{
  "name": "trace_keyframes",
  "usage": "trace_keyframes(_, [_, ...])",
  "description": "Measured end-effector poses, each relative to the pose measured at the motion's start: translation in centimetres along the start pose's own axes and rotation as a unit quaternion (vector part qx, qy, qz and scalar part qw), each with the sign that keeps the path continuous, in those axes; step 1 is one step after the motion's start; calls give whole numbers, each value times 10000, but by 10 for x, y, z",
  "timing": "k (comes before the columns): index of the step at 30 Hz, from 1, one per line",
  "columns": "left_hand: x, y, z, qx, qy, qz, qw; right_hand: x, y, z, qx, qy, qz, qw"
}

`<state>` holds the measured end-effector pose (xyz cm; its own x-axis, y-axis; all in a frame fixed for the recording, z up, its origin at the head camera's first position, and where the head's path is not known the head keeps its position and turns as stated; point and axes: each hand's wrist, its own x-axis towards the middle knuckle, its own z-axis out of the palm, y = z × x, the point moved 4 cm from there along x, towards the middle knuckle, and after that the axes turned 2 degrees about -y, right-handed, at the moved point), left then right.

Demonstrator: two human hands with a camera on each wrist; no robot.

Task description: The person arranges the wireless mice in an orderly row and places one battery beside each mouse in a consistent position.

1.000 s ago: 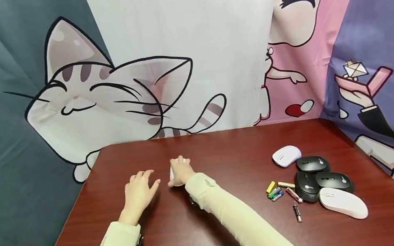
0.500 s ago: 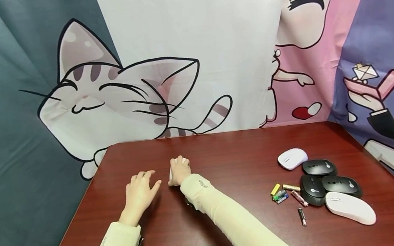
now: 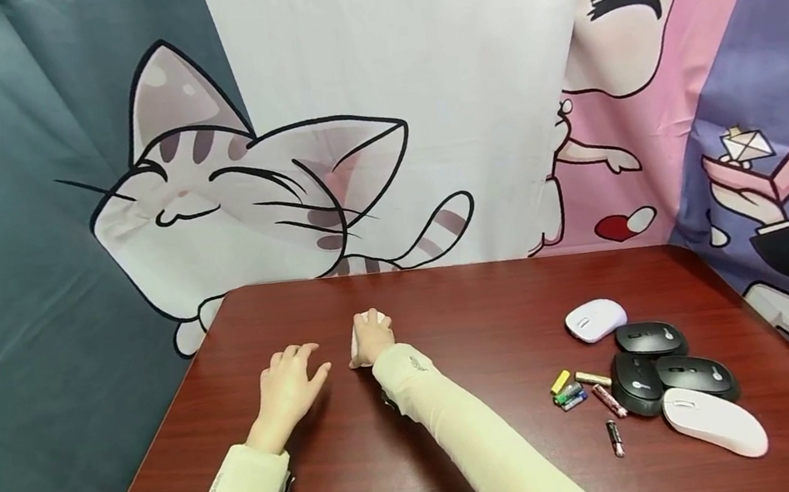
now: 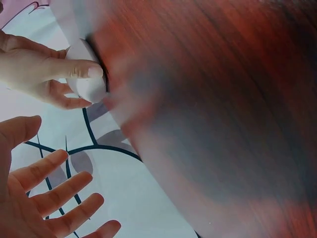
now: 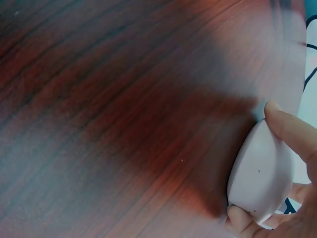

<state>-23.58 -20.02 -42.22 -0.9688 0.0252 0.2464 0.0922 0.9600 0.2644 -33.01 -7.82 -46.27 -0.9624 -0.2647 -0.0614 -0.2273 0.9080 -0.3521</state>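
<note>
My right hand [image 3: 374, 340] grips a white computer mouse [image 5: 260, 171] at the far side of the table. Thumb and fingers hold the mouse by its edges, its underside close over the wood; in the head view the hand covers most of it. Off to its left, my left hand [image 3: 288, 391] hovers over the tabletop with fingers spread and nothing in them. From the left wrist, the same white mouse [image 4: 92, 90] shows in the other hand's grip, and my left fingers [image 4: 62, 196] are loosely extended.
On the right of the wooden table [image 3: 462, 404] lie a small white mouse [image 3: 596, 320], several black mice [image 3: 651, 338] and a larger white mouse [image 3: 714, 421]. Several small batteries [image 3: 570, 394] lie just left of them. A cartoon-printed cloth [image 3: 480, 99] hangs behind the far edge.
The head view has turned slightly left, so the scene shifts right. My right hand has moved a little left over the table, still holding the white mouse. My left hand stays spread.
</note>
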Motion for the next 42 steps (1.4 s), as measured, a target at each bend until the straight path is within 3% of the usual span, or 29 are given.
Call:
trace_keyframes(4, [2,4,1,8,8,37,10000,0,5,0,54,9,35,10000])
trace_keyframes(8, [3,8,3,-27,-48,100,9999,-2,9,-5,61,-226,9,9997])
trace_keyframes(15, [11,19,2,-68,-36,247,9997,-5,29,-39,347,-605,70,9975])
trace_keyframes(19, [15,27,5,-105,-65,332,9994,-11,42,-60,140,-722,-72,9973])
trace_keyframes(30, [32,42,9,-163,194,546,9982,-31,61,-107,-211,-323,-704,9968])
trace_keyframes(42, [57,44,31,-541,59,234,9982,-67,74,-142,79,62,-1113,9937])
